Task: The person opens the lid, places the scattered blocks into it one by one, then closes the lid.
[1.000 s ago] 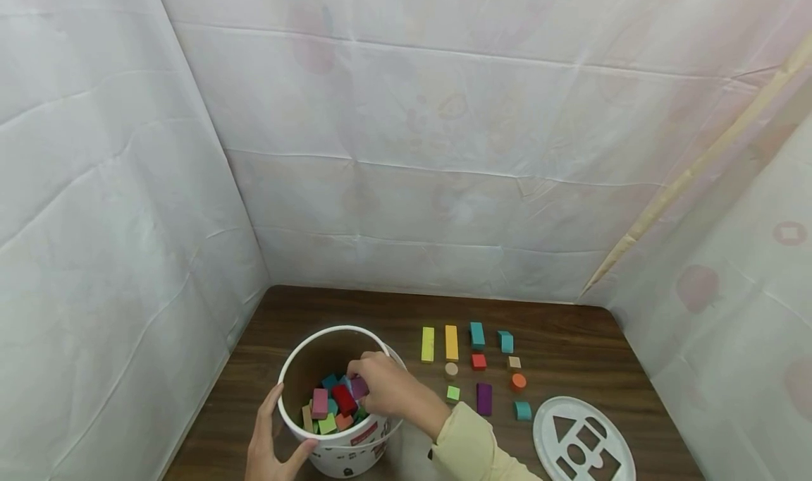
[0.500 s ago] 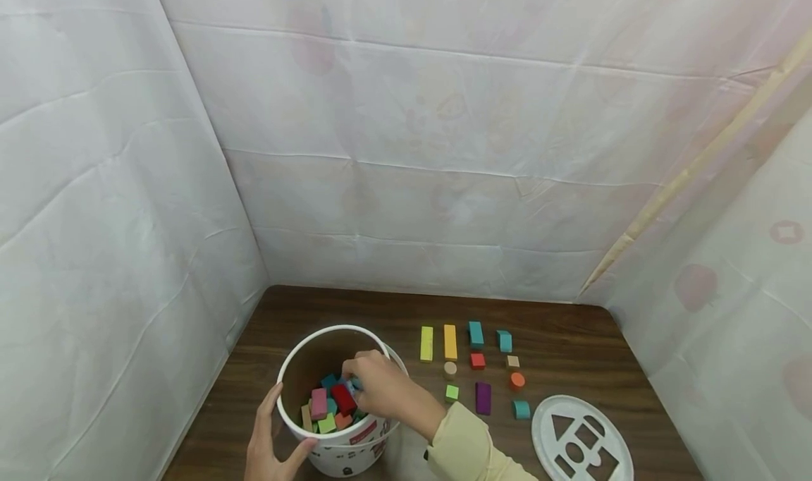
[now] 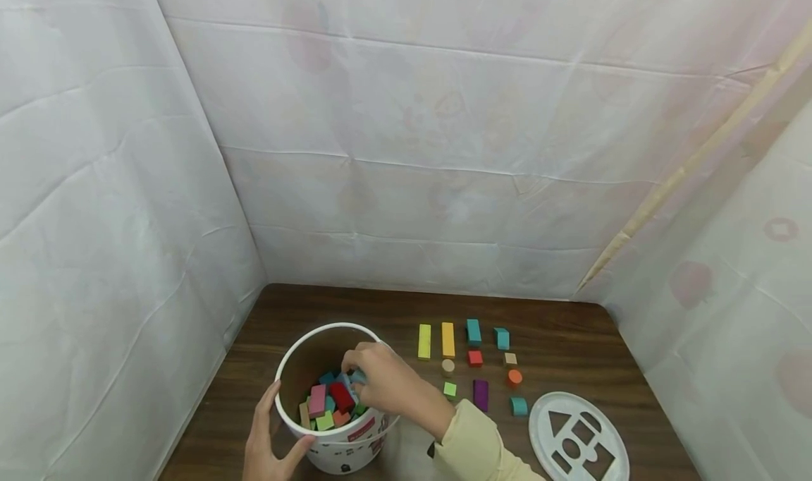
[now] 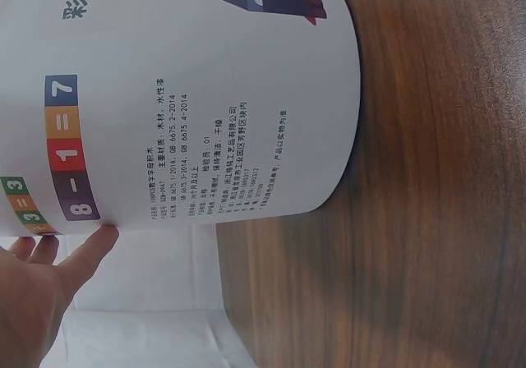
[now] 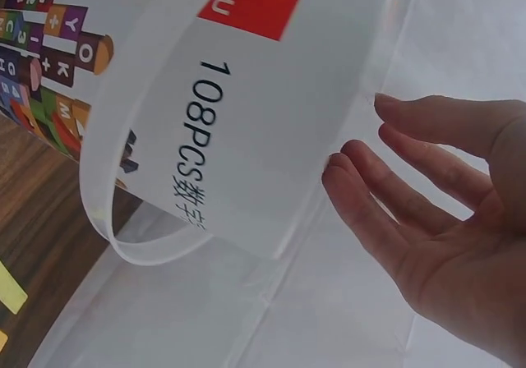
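White printed bucket (image 3: 330,455), upright, left fingers (image 3: 266,401) touching it, multicoloured blocks (image 3: 341,397) heaped inside, beneath right fingers (image 3: 357,356)

Head view from above, facing forward and down, wrist views close, both facing the shared bucket (image 3: 333,454)

A pale yellow sleeve (image 3: 485,447) covers the right arm, its cloth plain and lightly wrinkled. It ends in a broad, loose cuff (image 3: 458,435), beside which shows a small dark piece (image 3: 431,450), too small to make out. The right hand (image 3: 387,379) is bare, with slender, round-tipped fingers (image 5: 366,212). The left hand (image 3: 269,435) is bare too.
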Demonstrator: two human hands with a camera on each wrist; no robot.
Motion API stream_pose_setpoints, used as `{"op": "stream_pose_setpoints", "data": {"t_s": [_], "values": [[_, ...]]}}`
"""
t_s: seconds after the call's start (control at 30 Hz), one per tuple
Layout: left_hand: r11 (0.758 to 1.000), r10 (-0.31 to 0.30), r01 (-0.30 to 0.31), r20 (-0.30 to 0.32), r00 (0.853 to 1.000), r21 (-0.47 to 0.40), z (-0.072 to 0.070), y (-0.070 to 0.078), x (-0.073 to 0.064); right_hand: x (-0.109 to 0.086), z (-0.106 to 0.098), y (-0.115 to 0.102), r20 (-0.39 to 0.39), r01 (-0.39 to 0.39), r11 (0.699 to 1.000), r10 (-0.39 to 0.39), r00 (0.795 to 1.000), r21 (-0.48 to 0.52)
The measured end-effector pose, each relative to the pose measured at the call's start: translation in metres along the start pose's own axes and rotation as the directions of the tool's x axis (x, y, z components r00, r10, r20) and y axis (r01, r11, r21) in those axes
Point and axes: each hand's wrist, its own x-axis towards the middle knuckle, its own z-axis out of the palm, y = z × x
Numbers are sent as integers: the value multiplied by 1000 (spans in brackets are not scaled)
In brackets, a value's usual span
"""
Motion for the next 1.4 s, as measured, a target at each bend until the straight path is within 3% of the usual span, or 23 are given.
{"op": "stream_pose_setpoints", "data": {"t_s": [0.8, 0.9, 1.0, 1.1, 1.17, 1.27, 1.4], "values": [[998, -53, 54, 40, 998, -20, -1, 3, -1, -23, -25, 2, -100, -66, 998, 65, 993, -5], [997, -76, 77, 52, 996, -23, 1, -5, 0, -25, -27, 4, -115, -66, 998, 64, 991, -6], [995, -98, 99, 64, 993, -18, 6, -24, 1, -27, -28, 7, -129, -71, 997, 71, 989, 5], [995, -92, 93, 68, 993, -18, 11, -43, 3, -30, -29, 11, -135, -90, 996, 91, 987, 13], [996, -89, 91, 65, 994, -19, 12, -46, 3, -32, -30, 14, -138, -100, 995, 102, 985, 19], [995, -92, 93, 70, 993, -20, 10, -37, 3, -36, -31, 18, -140, -112, 993, 116, 983, 38], [997, -66, 68, 67, 996, -24, 3, -13, 0, -40, -32, 25, -143, -132, 990, 139, 980, 58]]}}
